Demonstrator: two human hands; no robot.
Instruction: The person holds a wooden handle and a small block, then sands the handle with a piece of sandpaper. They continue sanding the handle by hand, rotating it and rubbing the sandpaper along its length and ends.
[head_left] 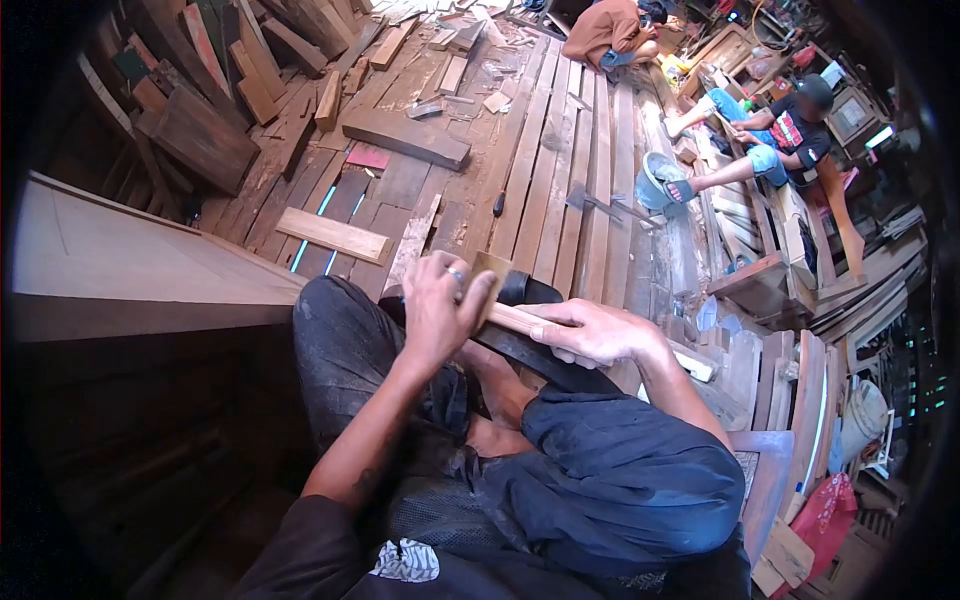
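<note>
Left hand [436, 305] pinches flat tan sandpaper-like piece [491, 270]; right hand [600, 333] clamps narrow pale wooden strip [514, 318], running between both hands to the piece. Slack right grip could let strip twist; left fingers so near risk splinters.

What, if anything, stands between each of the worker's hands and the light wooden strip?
Nothing visible separates the right hand from the wooden strip, which it grips directly. The left hand holds a tan piece, apparently between that hand and the strip's end.
</note>
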